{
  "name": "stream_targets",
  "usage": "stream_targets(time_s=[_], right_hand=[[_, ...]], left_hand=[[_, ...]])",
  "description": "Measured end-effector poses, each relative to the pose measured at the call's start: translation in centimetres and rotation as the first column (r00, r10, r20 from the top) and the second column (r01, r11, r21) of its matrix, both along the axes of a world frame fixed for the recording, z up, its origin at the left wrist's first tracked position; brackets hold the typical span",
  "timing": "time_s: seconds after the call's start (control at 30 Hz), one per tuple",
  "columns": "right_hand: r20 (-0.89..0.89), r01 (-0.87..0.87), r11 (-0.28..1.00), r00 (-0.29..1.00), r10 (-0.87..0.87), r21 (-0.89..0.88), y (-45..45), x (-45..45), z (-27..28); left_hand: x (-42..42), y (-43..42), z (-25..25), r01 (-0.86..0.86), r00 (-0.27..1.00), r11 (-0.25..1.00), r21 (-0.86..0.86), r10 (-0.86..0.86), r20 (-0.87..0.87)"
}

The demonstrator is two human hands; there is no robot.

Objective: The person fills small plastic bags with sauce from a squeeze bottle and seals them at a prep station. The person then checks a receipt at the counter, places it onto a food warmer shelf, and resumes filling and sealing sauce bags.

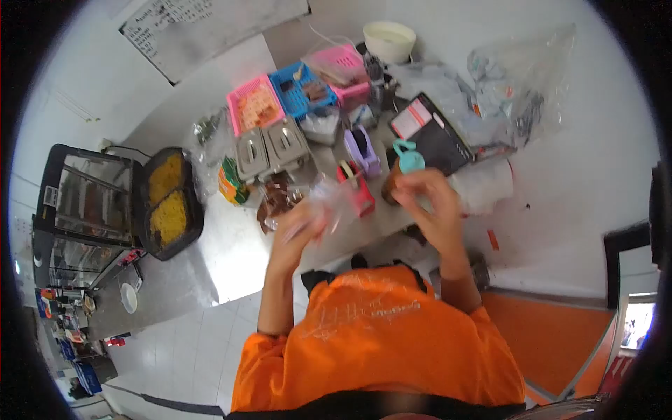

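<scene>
My left hand (pixel 299 229) is closed on a clear plastic bag (pixel 334 204), which is smeared by motion. My right hand (pixel 435 206) has its thumb and fingertips drawn together in a pinch; whatever lies between them is too small to make out. Close behind those fingertips stands a brown bottle (pixel 390 187) with a teal lid (pixel 411 162). Between my hands is a red tape dispenser (pixel 358 190), and a purple tape dispenser (pixel 362 150) sits just beyond it. A brown plastic package (pixel 275 198) lies by my left hand, partly covered.
Lidded metal containers (pixel 271 148), a pink basket (pixel 255 103) and a blue basket (pixel 302 89) line the back. A black tablet-like device (pixel 441 140) and a white roll (pixel 484 185) lie right. An open black case (pixel 168 203) and a glass display cabinet (pixel 91 203) stand left.
</scene>
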State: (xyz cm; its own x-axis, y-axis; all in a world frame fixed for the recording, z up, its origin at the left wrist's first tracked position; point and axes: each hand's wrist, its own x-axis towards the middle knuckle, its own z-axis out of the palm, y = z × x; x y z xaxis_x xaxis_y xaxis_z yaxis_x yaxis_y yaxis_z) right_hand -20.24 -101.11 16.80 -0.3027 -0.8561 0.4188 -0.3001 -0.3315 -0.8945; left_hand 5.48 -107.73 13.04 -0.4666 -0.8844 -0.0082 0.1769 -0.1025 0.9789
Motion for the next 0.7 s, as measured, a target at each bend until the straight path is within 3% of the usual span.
stream_targets(time_s=[0.03,0.07,0.1,0.13,0.17,0.2,0.23,0.27,0.33,0.43,0.7], right_hand=[[0.251,-0.075,0.995,0.966,0.057,0.065,2.4,-0.2,3.6],[0.270,-0.255,0.936,0.909,0.318,-0.244,4.9,-0.4,5.0],[0.217,-0.448,0.737,0.761,0.612,-0.507,7.3,-0.7,6.4],[0.036,-0.565,0.445,0.591,0.806,-0.695,6.7,-0.8,7.9],[-0.211,-0.648,0.010,0.263,0.942,-0.762,6.1,-0.8,9.3],[-0.425,-0.643,-0.379,-0.090,0.901,-0.666,5.6,-0.9,10.8],[-0.462,-0.666,-0.429,-0.141,0.876,-0.610,5.6,-0.1,11.7],[-0.494,-0.687,-0.475,-0.191,0.848,-0.550,5.7,0.8,12.6],[-0.491,-0.782,-0.327,-0.031,0.870,-0.530,5.5,2.3,13.6],[-0.408,-0.818,-0.238,-0.004,0.913,-0.524,4.7,3.0,13.1],[-0.236,-0.788,-0.149,-0.004,0.972,-0.597,4.0,2.7,11.7]], left_hand=[[1.9,0.9,1.4,-0.010,0.979,1.000,-0.017,0.006,-0.203],[1.8,1.8,4.0,0.042,0.884,0.968,-0.249,-0.152,-0.442],[1.6,3.4,6.4,0.034,0.723,0.884,-0.467,-0.345,-0.599],[1.3,5.1,9.3,-0.031,0.516,0.759,-0.651,-0.545,-0.660],[1.9,6.0,11.7,0.066,0.413,0.630,-0.774,-0.723,-0.554],[2.5,7.0,14.0,0.159,0.294,0.470,-0.869,-0.862,-0.412],[3.6,7.2,15.5,0.445,0.233,0.281,-0.850,-0.953,-0.193],[3.4,7.4,15.8,0.389,0.251,0.285,-0.876,-0.948,-0.197],[1.5,8.0,16.0,0.281,0.271,0.287,-0.916,-0.939,-0.211],[-0.9,8.5,15.9,0.127,0.267,0.307,-0.943,-0.926,-0.266],[-1.0,6.7,14.7,0.258,0.232,0.378,-0.889,-0.918,-0.323]])
